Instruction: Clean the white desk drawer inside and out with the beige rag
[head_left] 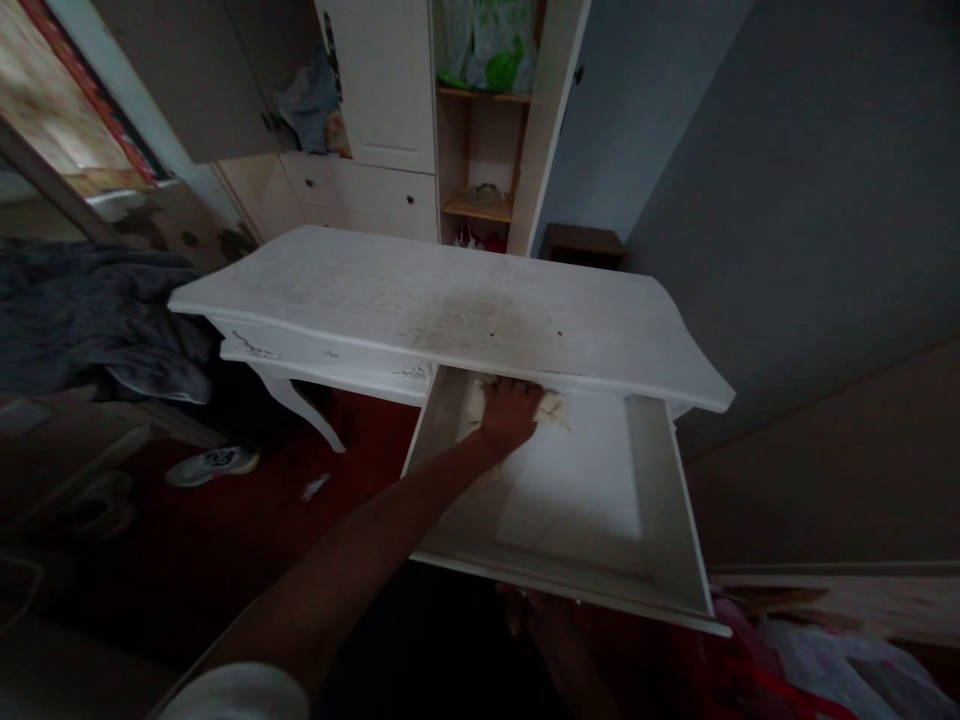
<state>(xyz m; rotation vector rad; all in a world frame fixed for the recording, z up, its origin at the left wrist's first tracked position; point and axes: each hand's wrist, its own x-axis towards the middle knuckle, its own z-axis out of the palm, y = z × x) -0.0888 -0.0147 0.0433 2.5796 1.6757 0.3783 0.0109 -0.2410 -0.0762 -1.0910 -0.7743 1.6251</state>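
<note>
A white table [450, 310] has its drawer [667, 500] pulled out toward me. My left hand [508, 410] reaches deep into the drawer and presses on a pale cloth [551, 408] at its back, fingers closed over it. My right hand [544, 625] sits below the drawer's front edge in shadow; its fingers are hard to make out.
A white wardrobe with open shelves [480, 150] stands behind the table. A dark blanket [90, 310] lies at the left, a white shoe [214, 465] on the red floor. A grey wall [810, 200] runs along the right. Red and white fabric [787, 660] lies at lower right.
</note>
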